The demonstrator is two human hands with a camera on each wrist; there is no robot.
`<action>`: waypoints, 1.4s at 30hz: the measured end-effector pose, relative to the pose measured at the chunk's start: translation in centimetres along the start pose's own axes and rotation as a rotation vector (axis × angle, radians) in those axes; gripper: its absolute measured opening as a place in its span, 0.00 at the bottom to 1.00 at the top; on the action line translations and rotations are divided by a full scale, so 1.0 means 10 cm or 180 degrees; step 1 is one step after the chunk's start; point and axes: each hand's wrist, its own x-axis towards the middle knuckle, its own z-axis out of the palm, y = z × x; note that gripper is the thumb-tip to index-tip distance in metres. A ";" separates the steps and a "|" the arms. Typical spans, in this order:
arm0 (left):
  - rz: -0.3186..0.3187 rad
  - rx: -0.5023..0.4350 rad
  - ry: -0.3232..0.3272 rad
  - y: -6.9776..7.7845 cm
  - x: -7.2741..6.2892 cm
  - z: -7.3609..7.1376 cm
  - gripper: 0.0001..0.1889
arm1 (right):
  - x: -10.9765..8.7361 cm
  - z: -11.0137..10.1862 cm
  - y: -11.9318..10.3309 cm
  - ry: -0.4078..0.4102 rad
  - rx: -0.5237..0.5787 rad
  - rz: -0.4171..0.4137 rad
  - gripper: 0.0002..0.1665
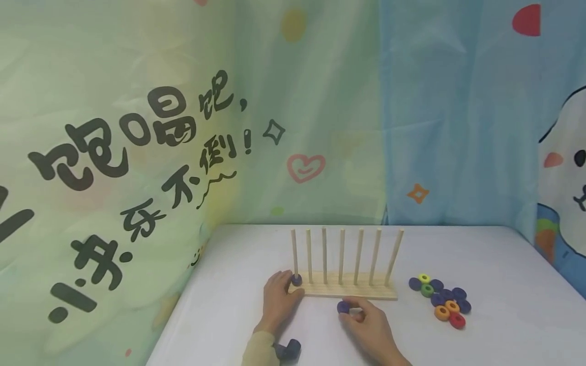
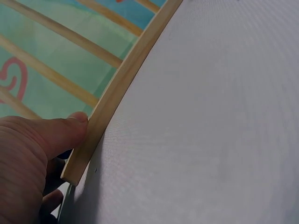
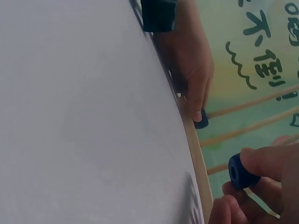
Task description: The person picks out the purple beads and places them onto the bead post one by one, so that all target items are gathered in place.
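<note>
A wooden peg rack [image 1: 347, 292] with several upright pegs stands on the table. My left hand [image 1: 276, 301] grips the left end of its base; in the left wrist view the thumb [image 2: 70, 130] lies against the base's edge, the other fingers partly hidden behind. One dark blue bead [image 1: 296, 280] sits at the foot of the leftmost peg, beside that hand. In front of the rack, my right hand [image 1: 373, 329] pinches another dark blue bead [image 3: 237, 172] between thumb and fingers. The bead's hole shows in the right wrist view, and it is apart from the pegs.
To the right of the rack lies a loose group of beads: several blue ones [image 1: 459, 294], a yellow one [image 1: 424, 278], a green one [image 1: 427, 291], two orange ones [image 1: 442, 312] and a red one [image 1: 457, 320]. Printed curtains [image 1: 311, 112] hang behind the white table [image 1: 513, 284].
</note>
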 end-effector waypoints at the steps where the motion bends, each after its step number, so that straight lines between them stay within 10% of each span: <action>1: -0.0007 0.0006 -0.0008 0.01 0.00 0.00 0.29 | 0.00 0.00 -0.02 -0.0007 0.0016 -0.0008 0.20; 24: 0.0100 0.0012 0.0012 0.05 0.03 0.04 0.26 | 0.04 -0.04 -0.47 0.0047 0.0136 -0.0384 0.20; 42: 0.0175 0.0094 0.0136 0.02 0.00 0.01 0.25 | 0.23 -0.12 -0.78 0.0137 -0.0169 -0.1381 0.20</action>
